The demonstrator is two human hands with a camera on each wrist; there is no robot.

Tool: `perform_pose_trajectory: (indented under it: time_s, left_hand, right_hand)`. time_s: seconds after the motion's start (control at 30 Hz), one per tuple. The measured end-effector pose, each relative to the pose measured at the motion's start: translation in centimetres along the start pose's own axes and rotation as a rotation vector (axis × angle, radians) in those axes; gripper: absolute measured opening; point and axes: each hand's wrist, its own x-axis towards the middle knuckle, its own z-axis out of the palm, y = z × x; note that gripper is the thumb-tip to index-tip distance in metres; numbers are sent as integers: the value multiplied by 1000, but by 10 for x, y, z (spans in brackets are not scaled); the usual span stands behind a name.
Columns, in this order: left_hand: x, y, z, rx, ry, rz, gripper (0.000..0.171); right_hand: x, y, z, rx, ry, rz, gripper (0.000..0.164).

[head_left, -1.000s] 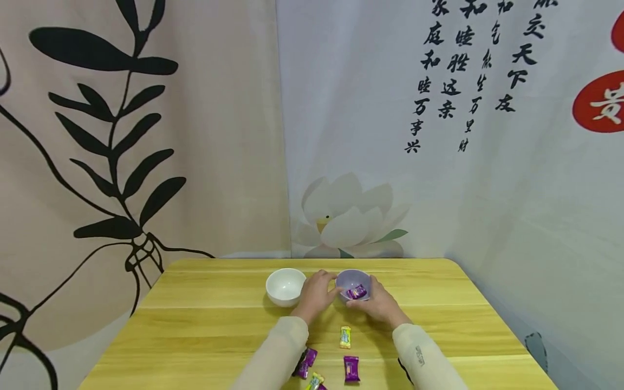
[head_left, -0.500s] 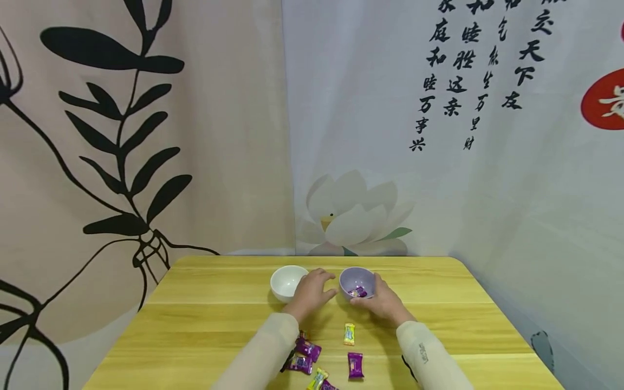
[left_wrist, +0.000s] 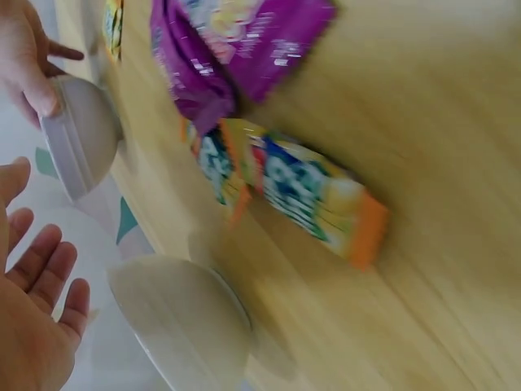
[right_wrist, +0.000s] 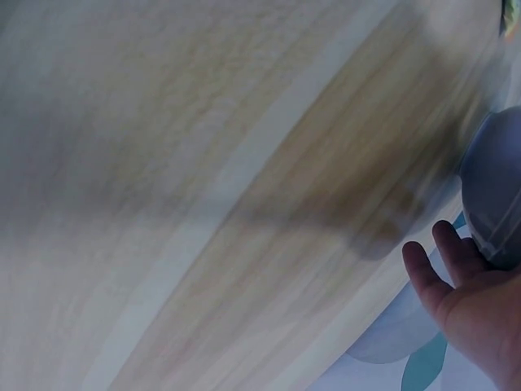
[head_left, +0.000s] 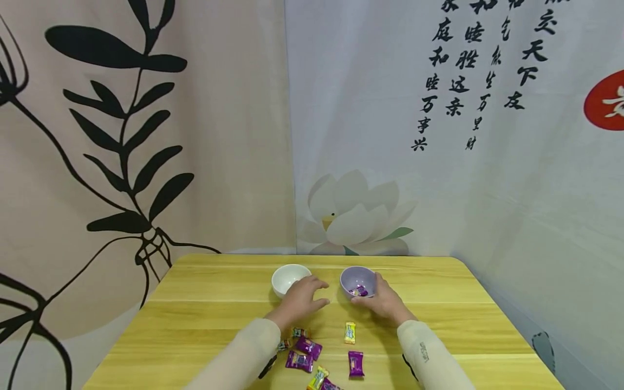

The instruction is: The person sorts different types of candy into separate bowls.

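My right hand [head_left: 386, 301] holds the rim and side of the purple bowl [head_left: 352, 277], thumb at its near side. A purple-wrapped candy [head_left: 360, 291] lies in that bowl. In the right wrist view, two fingers of the right hand [right_wrist: 468, 318] stand away from the purple bowl [right_wrist: 498, 183]. My left hand [head_left: 298, 299] is in the air just in front of the white bowl [head_left: 285, 277], partly covering it. The left wrist view shows that hand [left_wrist: 37, 318] with loosely spread fingers and nothing in them, beside the white bowl [left_wrist: 183, 322].
Nearer me lie a yellow candy [head_left: 350, 332], a purple candy [head_left: 356, 364] and a pile of purple candies [head_left: 309, 347]. Orange-ended candies [left_wrist: 321, 199] lie by the pile, partly behind the left forearm. The wooden table [head_left: 219, 314] meets a printed curtain [head_left: 244, 135] behind.
My left hand has let go of the purple bowl's side and moved left, towards the white bowl. The right hand keeps its hold. More of the candy pile shows now.
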Motion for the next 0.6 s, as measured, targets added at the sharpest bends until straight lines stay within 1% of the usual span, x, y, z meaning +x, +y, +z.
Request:
perform_pose_trajectory:
  time_s: [0.13,0.27,0.37,0.5,0.6]
  left_hand:
    - [-16,-5,-6,-1,-19,35,36]
    - [-35,-10,-12,-55,-54,24,38]
    - [-50,-15,-16,-96,-80,-8,40]
    - [-67,-22,-18,-95,-97,-7,41]
    - [-77,-25,-19,-95,-113,9,41]
  right_hand:
    - [1,1,1,2,0,5,119]
    - [3,2,2,12,-2,12,121]
    - [3,2,2,32,-4,12,121]
    - [4,2,2,65,3,-2,120]
    - [4,2,3,87,2,-2,121]
